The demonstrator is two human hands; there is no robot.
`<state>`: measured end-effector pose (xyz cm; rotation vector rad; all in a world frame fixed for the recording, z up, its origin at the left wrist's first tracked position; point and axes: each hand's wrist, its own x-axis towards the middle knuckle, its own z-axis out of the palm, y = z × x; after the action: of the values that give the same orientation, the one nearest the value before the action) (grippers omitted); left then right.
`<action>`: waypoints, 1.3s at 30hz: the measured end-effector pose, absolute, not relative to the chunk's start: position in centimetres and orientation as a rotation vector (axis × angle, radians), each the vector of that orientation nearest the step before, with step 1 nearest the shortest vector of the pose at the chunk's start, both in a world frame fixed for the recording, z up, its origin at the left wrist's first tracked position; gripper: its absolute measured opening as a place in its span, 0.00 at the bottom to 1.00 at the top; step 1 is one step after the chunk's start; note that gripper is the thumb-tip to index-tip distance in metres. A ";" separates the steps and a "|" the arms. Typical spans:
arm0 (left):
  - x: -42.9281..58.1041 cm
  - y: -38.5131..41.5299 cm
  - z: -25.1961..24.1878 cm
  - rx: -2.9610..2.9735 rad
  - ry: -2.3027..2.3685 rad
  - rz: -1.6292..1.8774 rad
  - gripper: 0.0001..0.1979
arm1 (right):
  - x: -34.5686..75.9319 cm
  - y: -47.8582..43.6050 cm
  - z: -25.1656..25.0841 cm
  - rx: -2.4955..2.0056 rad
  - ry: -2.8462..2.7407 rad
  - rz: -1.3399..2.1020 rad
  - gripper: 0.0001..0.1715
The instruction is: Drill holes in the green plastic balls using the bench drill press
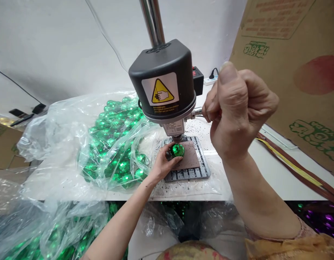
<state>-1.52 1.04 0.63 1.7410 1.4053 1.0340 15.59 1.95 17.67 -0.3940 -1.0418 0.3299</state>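
Note:
A shiny green faceted ball (178, 150) sits on a thin brown board (193, 159) under the chuck (177, 138) of a small black bench drill (163, 72). My left hand (162, 162) pinches the ball from the left between thumb and fingers. Whether the drill bit touches the ball is hidden. My right hand (239, 108) is raised beside the drill head, its fingers curled round the end of the metal feed lever (196, 112). Beneath the board lies the slotted grey base plate (206, 172), sprinkled with dark shavings.
Many similar green balls (112, 141) lie in a clear plastic bag (55, 126) at left. More bagged green balls (61, 238) are below the table edge. A large cardboard box (291, 83) stands at right, near brown and yellow straps (294, 166). The steel column (153, 21) rises behind.

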 end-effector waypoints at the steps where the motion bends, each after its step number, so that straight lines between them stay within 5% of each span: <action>1: -1.3 1.0 0.6 1.783 1.414 1.043 0.27 | 15.6 1.9 17.7 -0.397 -1.040 0.333 0.26; 39: 0.4 0.2 -0.8 1.875 1.382 1.126 0.26 | 16.0 2.1 12.6 -0.270 -1.085 0.096 0.29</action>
<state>0.42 0.19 -0.76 1.8746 1.3821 1.1261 16.02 2.06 12.59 -0.2700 -1.0855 0.0959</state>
